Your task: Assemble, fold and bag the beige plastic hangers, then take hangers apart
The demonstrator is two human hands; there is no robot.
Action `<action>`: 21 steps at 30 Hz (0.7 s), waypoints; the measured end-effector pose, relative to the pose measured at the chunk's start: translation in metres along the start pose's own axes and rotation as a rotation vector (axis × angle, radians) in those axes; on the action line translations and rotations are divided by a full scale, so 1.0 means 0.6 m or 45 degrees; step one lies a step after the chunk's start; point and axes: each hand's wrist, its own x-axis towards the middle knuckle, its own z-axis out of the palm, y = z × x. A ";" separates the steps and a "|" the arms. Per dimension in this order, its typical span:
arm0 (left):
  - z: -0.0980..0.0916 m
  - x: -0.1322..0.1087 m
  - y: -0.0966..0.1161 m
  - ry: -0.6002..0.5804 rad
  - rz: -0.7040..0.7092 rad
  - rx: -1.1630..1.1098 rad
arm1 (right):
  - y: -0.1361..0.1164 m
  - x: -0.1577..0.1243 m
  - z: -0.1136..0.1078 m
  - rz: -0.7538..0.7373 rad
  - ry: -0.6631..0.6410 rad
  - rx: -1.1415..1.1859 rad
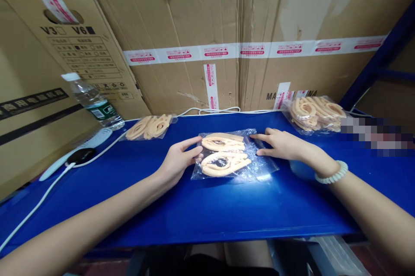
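Observation:
A clear plastic bag lies on the blue table, holding two beige coiled loops of a soft-looking cord or strip, one above the other. My left hand grips the bag's left edge between thumb and fingers; the fingertips under the edge are partly hidden. At the bag's right side, my right hand has its fingers apart, with the fingertips touching the loose plastic. A pale beaded bracelet circles the right wrist.
Similar filled bags lie at the back: a flat one on the left and a fuller one on the right. A water bottle, a white comb and a black round device with a white cable are left. Cardboard stands behind.

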 end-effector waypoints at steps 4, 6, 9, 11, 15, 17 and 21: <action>0.015 0.012 0.028 -0.102 0.320 0.360 | 0.004 0.006 0.006 0.040 0.010 -0.019; 0.027 0.018 0.048 -0.168 0.484 0.551 | 0.008 0.008 0.009 0.042 0.025 -0.019; 0.048 0.028 0.081 -0.240 0.568 0.702 | 0.018 0.013 0.011 0.010 0.033 0.010; 0.062 0.034 0.103 -0.258 0.578 0.727 | 0.026 0.016 0.011 -0.042 0.041 0.046; 0.082 0.042 0.139 -0.286 0.574 0.701 | 0.043 0.019 0.009 -0.237 0.053 0.093; 0.087 0.043 0.153 -0.300 0.598 0.758 | 0.050 0.020 0.011 -0.321 0.076 0.090; 0.091 0.048 0.176 -0.337 0.661 0.886 | 0.057 0.022 0.019 -0.345 0.141 0.101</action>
